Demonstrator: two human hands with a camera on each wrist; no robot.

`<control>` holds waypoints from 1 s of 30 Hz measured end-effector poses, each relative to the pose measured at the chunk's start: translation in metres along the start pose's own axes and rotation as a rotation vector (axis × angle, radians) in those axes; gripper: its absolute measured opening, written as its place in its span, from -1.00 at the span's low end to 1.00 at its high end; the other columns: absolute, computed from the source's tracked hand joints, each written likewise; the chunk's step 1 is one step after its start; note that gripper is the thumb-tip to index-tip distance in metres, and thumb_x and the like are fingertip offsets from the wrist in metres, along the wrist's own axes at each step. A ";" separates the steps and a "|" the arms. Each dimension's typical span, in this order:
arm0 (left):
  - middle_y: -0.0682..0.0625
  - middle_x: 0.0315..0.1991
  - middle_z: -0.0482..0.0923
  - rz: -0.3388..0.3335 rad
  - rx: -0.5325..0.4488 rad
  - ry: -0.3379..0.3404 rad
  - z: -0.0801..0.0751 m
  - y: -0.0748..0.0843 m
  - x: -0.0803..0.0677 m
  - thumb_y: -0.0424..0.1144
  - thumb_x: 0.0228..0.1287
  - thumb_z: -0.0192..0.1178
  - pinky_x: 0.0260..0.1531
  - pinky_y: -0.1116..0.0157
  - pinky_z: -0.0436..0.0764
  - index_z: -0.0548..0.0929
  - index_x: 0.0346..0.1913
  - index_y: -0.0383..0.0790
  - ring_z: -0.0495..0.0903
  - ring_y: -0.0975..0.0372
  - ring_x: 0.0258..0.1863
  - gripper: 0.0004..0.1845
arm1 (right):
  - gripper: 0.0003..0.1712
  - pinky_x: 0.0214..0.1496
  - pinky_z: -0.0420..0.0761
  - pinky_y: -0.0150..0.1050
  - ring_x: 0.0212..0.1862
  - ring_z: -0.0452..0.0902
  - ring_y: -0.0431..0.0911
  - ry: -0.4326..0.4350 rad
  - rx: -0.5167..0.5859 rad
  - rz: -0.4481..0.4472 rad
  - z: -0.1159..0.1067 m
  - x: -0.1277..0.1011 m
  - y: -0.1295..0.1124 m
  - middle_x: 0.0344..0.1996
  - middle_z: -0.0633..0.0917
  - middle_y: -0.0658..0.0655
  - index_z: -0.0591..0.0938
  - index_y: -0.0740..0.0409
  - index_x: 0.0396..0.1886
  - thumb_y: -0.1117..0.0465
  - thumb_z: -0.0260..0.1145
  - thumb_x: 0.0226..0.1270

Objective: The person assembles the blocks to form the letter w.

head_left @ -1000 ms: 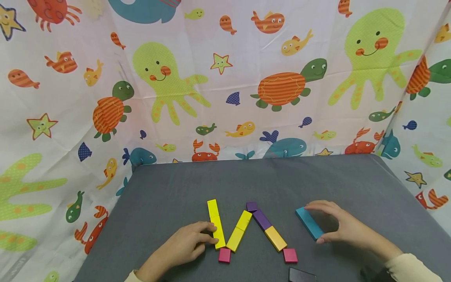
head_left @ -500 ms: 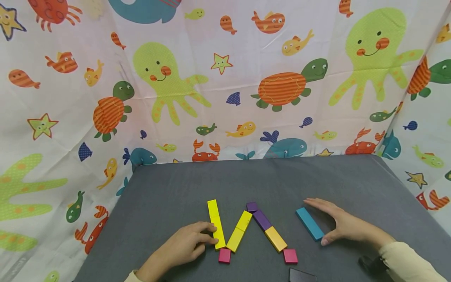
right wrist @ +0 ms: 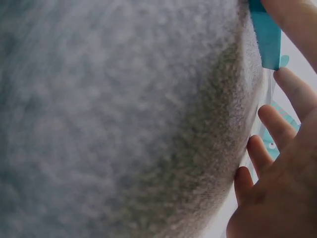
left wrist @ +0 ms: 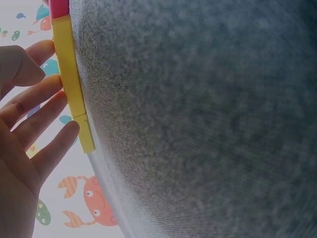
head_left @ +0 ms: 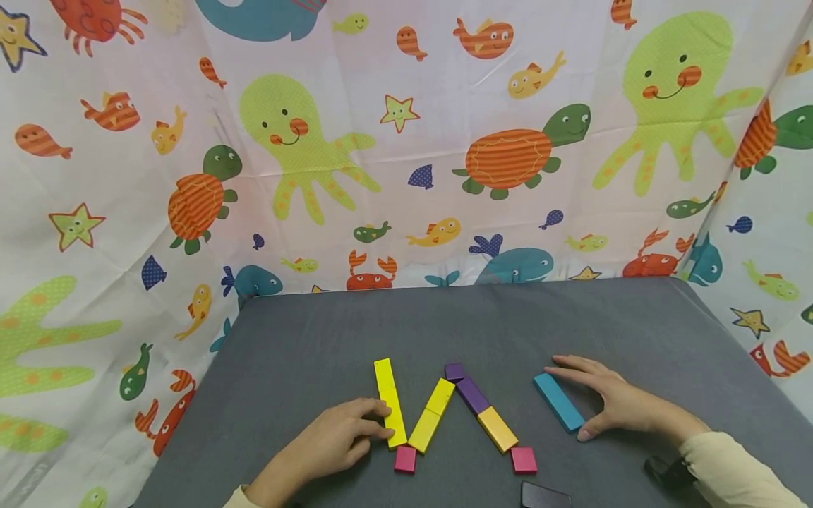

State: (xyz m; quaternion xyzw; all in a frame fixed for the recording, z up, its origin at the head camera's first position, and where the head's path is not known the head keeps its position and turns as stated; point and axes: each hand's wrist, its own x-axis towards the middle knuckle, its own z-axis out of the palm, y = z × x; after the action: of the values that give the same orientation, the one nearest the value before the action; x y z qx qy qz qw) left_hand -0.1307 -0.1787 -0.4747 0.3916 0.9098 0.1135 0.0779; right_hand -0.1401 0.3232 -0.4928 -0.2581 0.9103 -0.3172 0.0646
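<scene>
Two yellow blocks (head_left: 392,416) lie end to end in a slanted line. My left hand (head_left: 339,437) rests beside them, fingertips touching their left side; the left wrist view shows its fingers (left wrist: 42,94) spread along the yellow side. At the right, a blue rectangular block (head_left: 559,402) lies slanted on the table. My right hand (head_left: 619,406) spans it loosely, with the index fingertip at the far end and the thumb at the near end. In the right wrist view the index fingertip is at the blue block's (right wrist: 267,39) corner, and the other fingers stand apart from it.
A second yellow pair (head_left: 432,416), a small purple block (head_left: 454,372), a longer purple block (head_left: 473,396) and an orange block (head_left: 497,429) form a zigzag. Pink blocks (head_left: 405,460) sit at its lower ends. A dark flat object (head_left: 545,495) lies at the front edge.
My right fingers drew off the blue block and spread, then the index finger came back to its far end. The block shifted barely, if at all. My left hand stays put.
</scene>
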 end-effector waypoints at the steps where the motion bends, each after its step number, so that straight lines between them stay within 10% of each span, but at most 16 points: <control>1: 0.20 0.24 0.53 0.002 0.001 0.001 0.000 0.000 0.000 -0.24 0.32 0.18 0.23 0.13 0.60 0.68 0.12 0.27 0.53 0.28 0.23 -0.61 | 0.10 0.12 0.22 0.55 0.32 -0.19 -0.68 0.000 -0.004 0.000 0.000 0.000 0.000 0.46 0.28 0.25 0.39 -0.16 0.44 -0.21 0.60 -0.19; 12: 0.19 0.23 0.54 0.020 0.002 0.019 0.000 0.000 -0.001 -0.27 0.32 0.18 0.21 0.15 0.62 0.69 0.11 0.25 0.54 0.28 0.22 -0.61 | 0.06 0.15 0.30 0.51 0.33 0.14 -0.04 0.020 -0.025 0.057 0.002 0.002 -0.011 0.42 0.37 0.12 0.42 -0.14 0.39 -0.20 0.61 -0.20; 30: 0.20 0.22 0.54 -0.003 -0.005 -0.001 -0.001 0.002 0.000 -0.25 0.32 0.19 0.21 0.16 0.62 0.68 0.12 0.26 0.54 0.29 0.20 -0.61 | 0.16 0.14 0.57 0.21 0.19 0.41 0.06 0.126 -0.098 0.193 0.025 0.010 -0.039 0.14 0.53 0.10 0.45 0.09 0.24 -0.34 0.65 -0.40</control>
State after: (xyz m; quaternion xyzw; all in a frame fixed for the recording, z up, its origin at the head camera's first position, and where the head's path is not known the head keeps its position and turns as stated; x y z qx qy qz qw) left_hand -0.1298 -0.1778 -0.4731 0.3901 0.9101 0.1155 0.0793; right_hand -0.1249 0.2789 -0.4879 -0.1516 0.9476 -0.2802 0.0247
